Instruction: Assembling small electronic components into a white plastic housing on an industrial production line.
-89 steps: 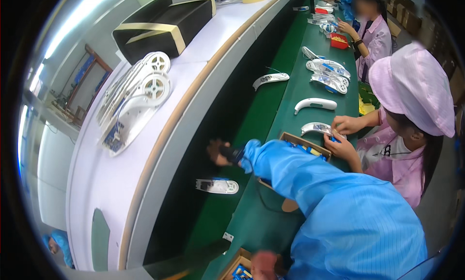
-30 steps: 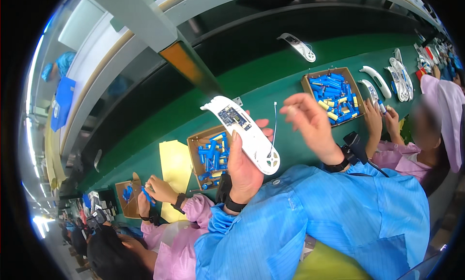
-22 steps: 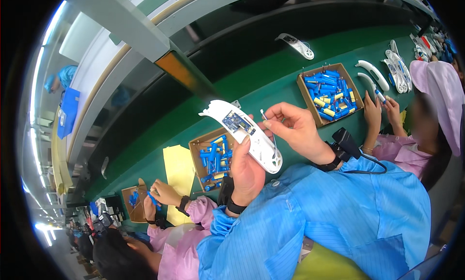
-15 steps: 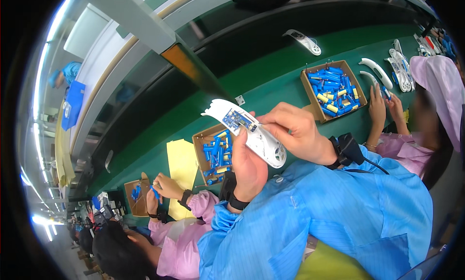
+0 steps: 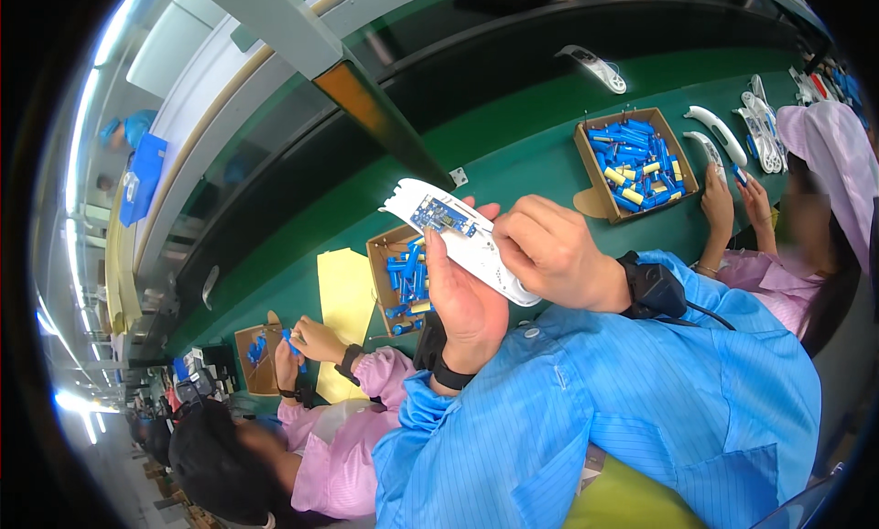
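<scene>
"What do we have here?"
"A white plastic housing half point(image 5: 482, 258), long and gently curved, its inner face turned up toward us."
"And inside it?"
"We see a blue circuit board point(image 5: 441, 216) with small components, set toward the notched end."
"How is it lying?"
"Slanted across our left hand point(image 5: 472, 314), notched end up and to the left; our right hand point(image 5: 563, 254) hides part of its lower end."
</scene>
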